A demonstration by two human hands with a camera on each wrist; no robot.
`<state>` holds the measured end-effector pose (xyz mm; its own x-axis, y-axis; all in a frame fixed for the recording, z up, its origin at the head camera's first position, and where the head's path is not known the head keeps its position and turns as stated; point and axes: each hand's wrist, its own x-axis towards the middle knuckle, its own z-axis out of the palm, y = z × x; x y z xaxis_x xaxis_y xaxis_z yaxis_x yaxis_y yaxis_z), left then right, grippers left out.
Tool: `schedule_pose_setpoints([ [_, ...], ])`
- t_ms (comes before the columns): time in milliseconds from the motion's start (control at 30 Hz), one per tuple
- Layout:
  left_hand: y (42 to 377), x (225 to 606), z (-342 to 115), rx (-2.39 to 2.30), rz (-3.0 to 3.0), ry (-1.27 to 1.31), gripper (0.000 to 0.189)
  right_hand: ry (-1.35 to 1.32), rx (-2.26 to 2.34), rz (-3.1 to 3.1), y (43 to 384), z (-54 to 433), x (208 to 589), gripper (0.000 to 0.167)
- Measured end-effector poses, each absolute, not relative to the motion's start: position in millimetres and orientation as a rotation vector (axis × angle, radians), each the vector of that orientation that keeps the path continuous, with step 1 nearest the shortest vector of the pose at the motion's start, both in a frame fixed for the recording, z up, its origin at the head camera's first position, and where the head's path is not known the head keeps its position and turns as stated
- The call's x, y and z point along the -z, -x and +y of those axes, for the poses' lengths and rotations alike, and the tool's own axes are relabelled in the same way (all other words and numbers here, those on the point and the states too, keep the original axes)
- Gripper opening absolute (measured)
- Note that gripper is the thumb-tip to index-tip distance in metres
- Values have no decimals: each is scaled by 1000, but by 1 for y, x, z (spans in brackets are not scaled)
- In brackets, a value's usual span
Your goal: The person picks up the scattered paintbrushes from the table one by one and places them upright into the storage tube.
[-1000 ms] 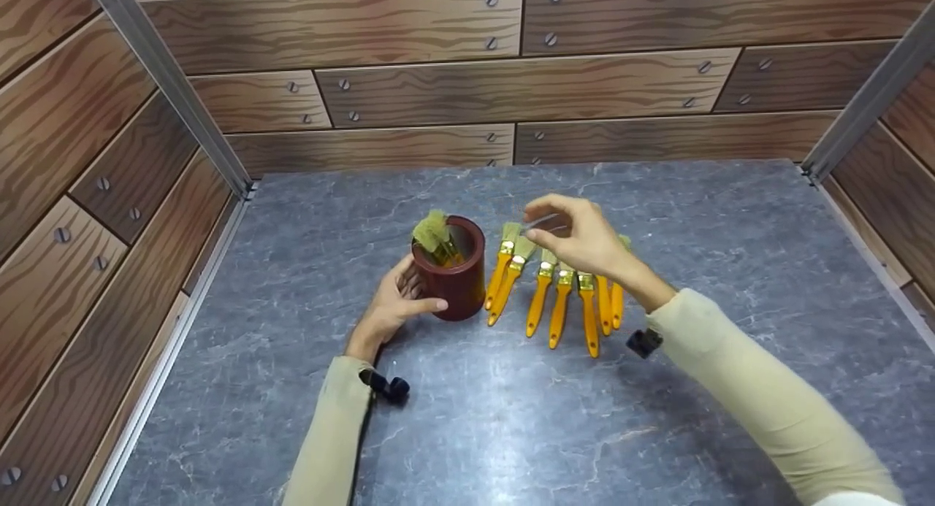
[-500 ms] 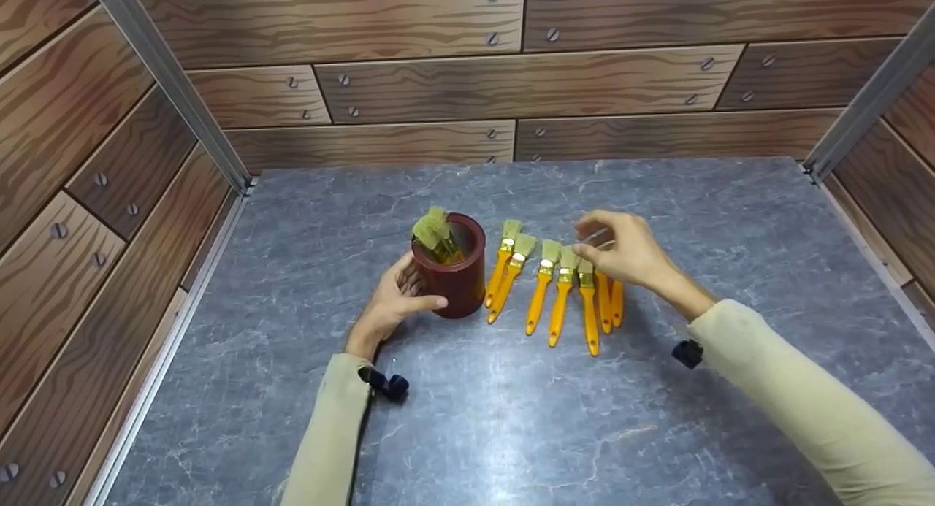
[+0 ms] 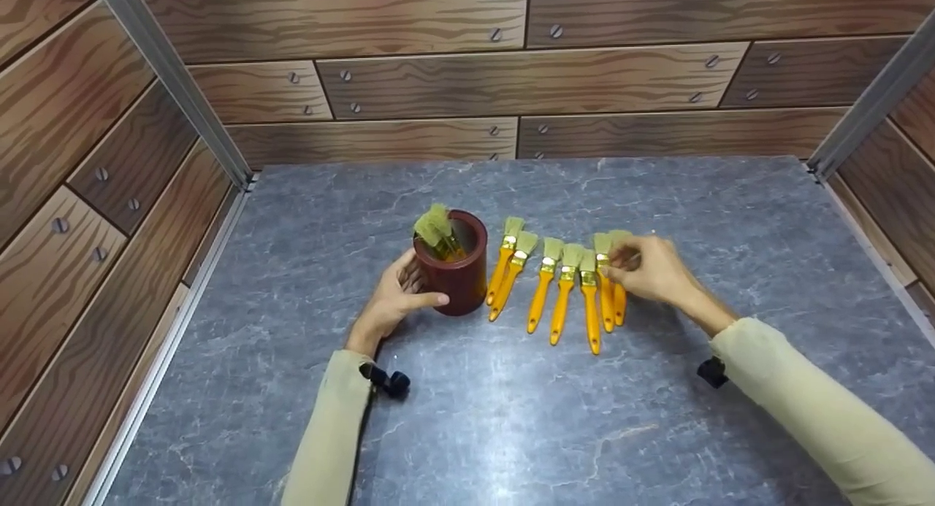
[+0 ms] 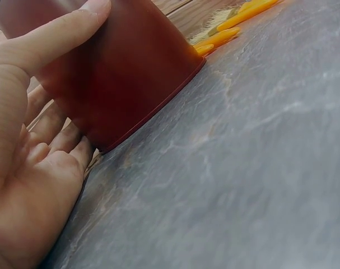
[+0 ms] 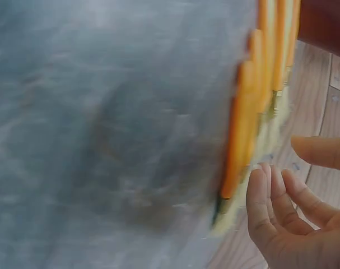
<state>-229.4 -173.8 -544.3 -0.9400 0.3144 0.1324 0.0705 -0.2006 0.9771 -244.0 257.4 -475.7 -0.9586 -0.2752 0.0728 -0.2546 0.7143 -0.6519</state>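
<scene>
A dark red cylindrical cup (image 3: 456, 283) stands on the table, with bristles of paintbrushes (image 3: 435, 227) showing above its rim. My left hand (image 3: 389, 301) grips the cup's side, thumb across the front and fingers round the far side; the left wrist view shows the same hold. To the right lie several paintbrushes (image 3: 559, 312) with yellow-orange handles, brass-coloured ferrules and pale bristles pointing away. My right hand (image 3: 652, 271) is over the rightmost brush (image 3: 620, 307), hiding part of its ferrule. In the right wrist view its bent fingers (image 5: 258, 193) are apart from the thumb, nothing held between.
The grey marbled table (image 3: 467, 433) extends in front of the brushes. Wood-patterned walls (image 3: 409, 90) enclose it at the back and both sides, with metal posts (image 3: 179, 90) in the corners.
My right hand has moved right along the row of brushes and lower, from near the middle ones to the rightmost. The left hand and cup have stayed in place.
</scene>
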Motion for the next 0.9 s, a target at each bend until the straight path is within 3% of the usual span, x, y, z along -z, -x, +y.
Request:
schedule_pose_setpoints([
  [267,230,545,-174,-2251,1888,-461,100,345,977,2931,242,272,490,17],
  [600,230,544,-175,-2241,1916,-450,104,81,903,2766,245,275,489,29],
  [900,230,544,-174,-2245,1919,-425,107,-53,940,2639,250,272,483,22],
])
